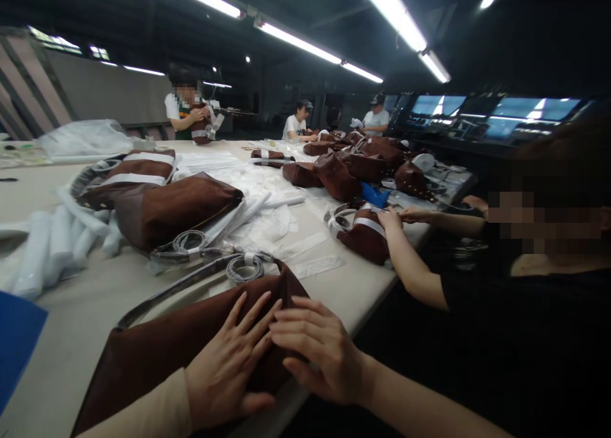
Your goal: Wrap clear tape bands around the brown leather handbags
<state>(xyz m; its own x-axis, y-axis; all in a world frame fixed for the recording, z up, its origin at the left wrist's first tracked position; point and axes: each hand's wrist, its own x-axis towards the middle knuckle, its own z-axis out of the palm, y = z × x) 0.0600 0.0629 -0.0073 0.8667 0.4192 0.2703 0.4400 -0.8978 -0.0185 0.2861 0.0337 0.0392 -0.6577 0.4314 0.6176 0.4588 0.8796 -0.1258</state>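
Note:
A brown handbag (pixel 172 330) lies on the table right in front of me, its wrapped handle (pixel 157 298) toward the far side. On top of the bag rests a coiled strap (pixel 244 268) tied with a white band. My left hand (pixel 231 358) is flat on the bag's side with fingers spread. Beside it, my right hand (pixel 324 346) has its fingers stretched and slightly bent over the bag's right end, close to the left fingertips. Neither hand grasps anything. The bag's lower right part is partly hidden behind my hands.
More brown bags (pixel 181 209) lie ahead, with a pile of bags (pixel 353 167) farther back. White padding rolls (pixel 48 250) and a blue sheet (pixel 19 342) are at left. A co-worker's hands (pixel 391 218) work on another bag (pixel 365 237) at right. Other people stand at the far side.

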